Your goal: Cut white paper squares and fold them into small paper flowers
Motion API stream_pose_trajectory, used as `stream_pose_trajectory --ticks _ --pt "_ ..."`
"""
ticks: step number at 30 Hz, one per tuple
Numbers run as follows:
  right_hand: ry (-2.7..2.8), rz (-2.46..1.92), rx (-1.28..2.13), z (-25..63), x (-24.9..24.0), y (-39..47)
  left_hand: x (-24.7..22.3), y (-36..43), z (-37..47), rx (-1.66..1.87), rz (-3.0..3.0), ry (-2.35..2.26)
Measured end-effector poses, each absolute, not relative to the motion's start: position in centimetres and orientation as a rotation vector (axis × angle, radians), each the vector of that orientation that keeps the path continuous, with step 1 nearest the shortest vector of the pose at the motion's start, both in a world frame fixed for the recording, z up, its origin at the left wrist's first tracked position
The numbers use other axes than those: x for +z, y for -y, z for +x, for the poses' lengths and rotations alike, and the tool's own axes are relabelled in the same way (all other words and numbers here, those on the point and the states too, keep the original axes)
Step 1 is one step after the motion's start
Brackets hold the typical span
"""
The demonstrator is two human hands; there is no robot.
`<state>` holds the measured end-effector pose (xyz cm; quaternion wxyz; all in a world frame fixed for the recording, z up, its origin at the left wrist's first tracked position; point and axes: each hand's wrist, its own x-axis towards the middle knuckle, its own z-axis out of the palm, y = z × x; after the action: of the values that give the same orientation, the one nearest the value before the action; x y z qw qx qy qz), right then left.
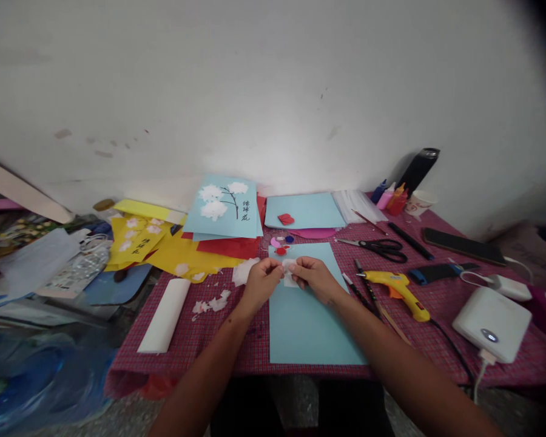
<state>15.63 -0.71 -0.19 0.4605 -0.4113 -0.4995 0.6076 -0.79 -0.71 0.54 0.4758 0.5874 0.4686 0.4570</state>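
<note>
My left hand and my right hand meet over the upper part of a light blue paper sheet. Between them is a small piece of white tissue paper, pinched by the fingertips of both. Just beyond the fingers lie a red paper scrap and small pink and dark blue pieces. White tissue sheets rest beside my left wrist, and torn white scraps are scattered farther left on the checked cloth.
A white paper roll lies at left. Behind stands a blue card with white flowers. To the right are black scissors, a yellow glue gun, pens, paint bottles, a black flask and a white power bank with cable.
</note>
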Motion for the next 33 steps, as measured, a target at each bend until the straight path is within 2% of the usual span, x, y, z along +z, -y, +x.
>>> stream_pose_trajectory --ticks 33 --pt "1.158 -1.043 1.477 16.27 -0.31 0.56 0.07 0.17 -1.22 1.247 1.118 -1.063"
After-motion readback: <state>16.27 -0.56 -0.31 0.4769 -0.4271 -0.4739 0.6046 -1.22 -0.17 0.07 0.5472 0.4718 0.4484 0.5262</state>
